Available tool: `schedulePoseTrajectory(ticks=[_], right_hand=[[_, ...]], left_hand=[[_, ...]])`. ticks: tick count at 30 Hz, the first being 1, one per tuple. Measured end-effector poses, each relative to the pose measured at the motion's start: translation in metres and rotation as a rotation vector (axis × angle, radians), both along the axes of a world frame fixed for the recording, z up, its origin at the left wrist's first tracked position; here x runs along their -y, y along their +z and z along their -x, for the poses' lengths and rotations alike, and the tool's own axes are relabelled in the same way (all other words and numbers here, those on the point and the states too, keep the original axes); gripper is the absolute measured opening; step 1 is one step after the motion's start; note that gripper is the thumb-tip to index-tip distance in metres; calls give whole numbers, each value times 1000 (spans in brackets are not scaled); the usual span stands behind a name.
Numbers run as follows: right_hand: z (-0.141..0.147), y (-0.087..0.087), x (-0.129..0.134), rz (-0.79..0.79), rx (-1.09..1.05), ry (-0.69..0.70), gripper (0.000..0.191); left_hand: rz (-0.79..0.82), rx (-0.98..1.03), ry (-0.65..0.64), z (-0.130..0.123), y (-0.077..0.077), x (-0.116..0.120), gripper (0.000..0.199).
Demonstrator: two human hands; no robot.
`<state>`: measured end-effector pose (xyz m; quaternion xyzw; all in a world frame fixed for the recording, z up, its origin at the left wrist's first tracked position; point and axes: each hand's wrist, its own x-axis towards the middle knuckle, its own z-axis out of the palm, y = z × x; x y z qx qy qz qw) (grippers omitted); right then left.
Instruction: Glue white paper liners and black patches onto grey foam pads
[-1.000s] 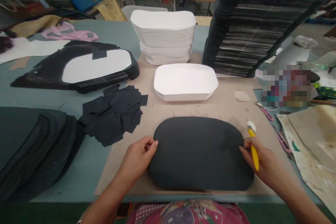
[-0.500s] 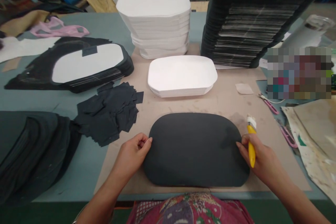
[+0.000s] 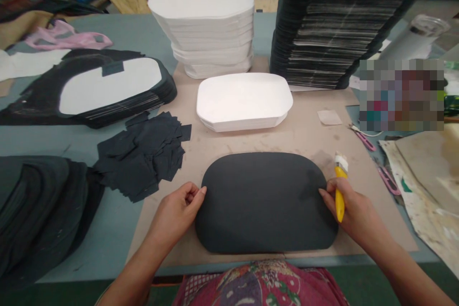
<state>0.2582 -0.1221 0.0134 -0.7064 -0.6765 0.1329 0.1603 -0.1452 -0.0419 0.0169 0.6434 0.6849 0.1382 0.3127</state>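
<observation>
A black rounded panel (image 3: 265, 205) lies flat in front of me on a brown board (image 3: 251, 143). My left hand (image 3: 181, 210) pinches its left edge between thumb and curled fingers. At the opposite edge, my right hand (image 3: 353, 208) has its thumb on the panel while its fingers close round a paintbrush (image 3: 340, 196). The brush has a yellow handle, and its whitish bristles point away from me. A darker smudge shows on the panel near my right thumb. Just beyond the panel sits a short stack of white rounded pieces (image 3: 244, 100).
Small black scraps (image 3: 147, 155) are heaped at left, near layered black sheets (image 3: 39, 210) and a white-topped black stack (image 3: 114, 86). Tall white (image 3: 204, 28) and black stacks (image 3: 333, 24) stand behind. Pink-handled cutters (image 3: 389, 179) and a clear bottle (image 3: 416, 38) are at right.
The whole view has shifted slightly, so most things appear a little further left. Both hands keep their places on the panel's edges, and the brush stays in my right hand.
</observation>
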Motion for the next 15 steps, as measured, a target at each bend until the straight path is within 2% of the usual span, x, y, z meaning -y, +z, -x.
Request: schedulePoseTrajectory(ticks=[2, 4, 6, 9, 12, 15], right_hand=[[-3, 6, 3, -16, 66, -20, 24], [-9, 17, 9, -44, 64, -67, 28], [-20, 33, 16, -100, 25, -136, 29], [-50, 62, 29, -237, 20, -232, 34], [-102, 90, 45, -302, -24, -488, 40], [-165, 107, 66, -319, -264, -827, 41]], left_hand=[[-114, -108, -7, -1, 4, -7, 38], [-264, -151, -68, -6, 5, -21, 39], [-374, -104, -221, -18, 3, -41, 46], [-370, -8, -459, -40, -2, -70, 51], [-278, -1, -524, -53, -9, -86, 49], [-284, -19, -503, -46, -27, -94, 44]])
